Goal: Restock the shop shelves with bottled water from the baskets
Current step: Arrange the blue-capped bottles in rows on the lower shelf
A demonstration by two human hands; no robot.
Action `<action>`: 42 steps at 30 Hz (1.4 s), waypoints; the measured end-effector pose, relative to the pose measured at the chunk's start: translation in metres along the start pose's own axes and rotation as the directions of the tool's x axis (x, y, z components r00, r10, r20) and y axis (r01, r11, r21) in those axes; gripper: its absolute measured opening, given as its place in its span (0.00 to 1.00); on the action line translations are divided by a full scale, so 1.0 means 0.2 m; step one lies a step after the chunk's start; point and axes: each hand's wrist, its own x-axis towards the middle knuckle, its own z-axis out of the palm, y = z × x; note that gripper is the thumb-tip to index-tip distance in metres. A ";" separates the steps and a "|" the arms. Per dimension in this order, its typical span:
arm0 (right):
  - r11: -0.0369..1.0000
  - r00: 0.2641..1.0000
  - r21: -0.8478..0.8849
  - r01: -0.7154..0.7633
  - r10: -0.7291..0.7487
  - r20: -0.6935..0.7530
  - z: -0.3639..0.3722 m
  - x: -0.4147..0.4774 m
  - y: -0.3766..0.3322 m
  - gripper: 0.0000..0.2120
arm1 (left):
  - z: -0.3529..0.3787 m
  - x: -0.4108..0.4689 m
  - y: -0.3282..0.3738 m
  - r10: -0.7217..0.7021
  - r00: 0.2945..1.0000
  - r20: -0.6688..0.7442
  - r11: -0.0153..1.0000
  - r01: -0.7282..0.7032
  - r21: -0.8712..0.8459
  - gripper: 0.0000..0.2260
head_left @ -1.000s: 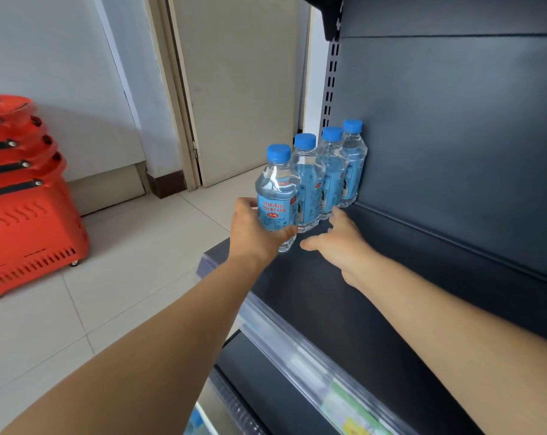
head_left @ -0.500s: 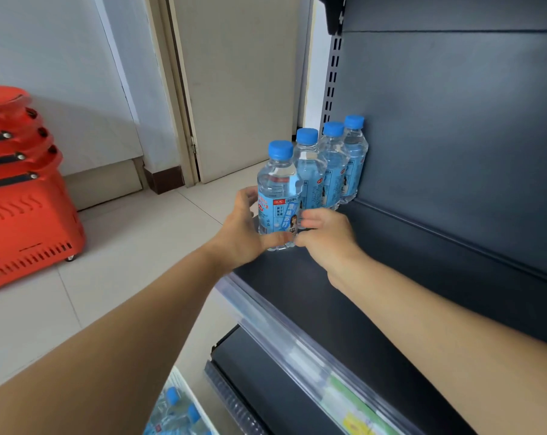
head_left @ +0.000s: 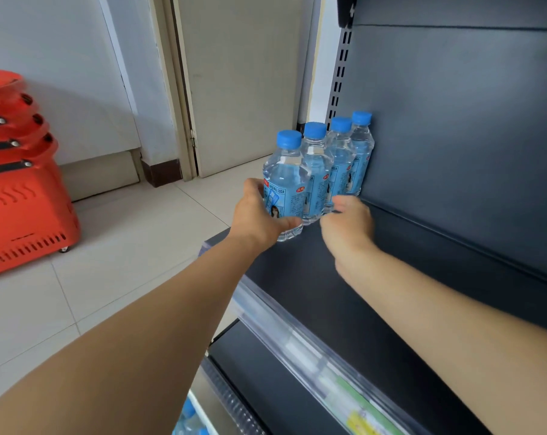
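Left hand (head_left: 259, 215) gripped the front bottle (head_left: 284, 183) at the shelf's (head_left: 328, 277) left end; right hand (head_left: 347, 226), blurred and curled, low over the shelf, grip impossible to tell

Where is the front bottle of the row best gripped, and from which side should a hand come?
Grip the front bottle around its labelled body, coming from the left, as the left hand does now. The bottle stands upright and is round. The next bottle stands close behind it, so only its left and front sides are free.
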 end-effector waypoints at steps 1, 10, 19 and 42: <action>1.000 1.000 -0.010 -0.013 0.013 -0.004 -0.01 0.02 0.00 0.21 | 0.00 0.00 0.00 -0.004 1.000 0.013 1.000 0.004 -0.011 0.32; 1.000 0.986 -0.014 -0.010 0.012 0.164 -0.01 0.06 0.06 0.20 | 0.00 0.00 -0.02 -0.018 0.995 -0.103 1.000 0.019 0.011 0.33; 0.999 0.975 0.049 -0.004 -0.007 0.224 0.08 0.08 0.06 0.20 | 0.03 0.00 -0.02 -0.033 0.987 -0.155 0.999 0.035 0.012 0.32; 0.828 0.755 -0.035 0.560 -0.493 0.432 0.18 -0.98 0.07 0.21 | -0.50 -0.98 -0.33 0.057 0.893 -0.447 0.993 -0.003 0.121 0.17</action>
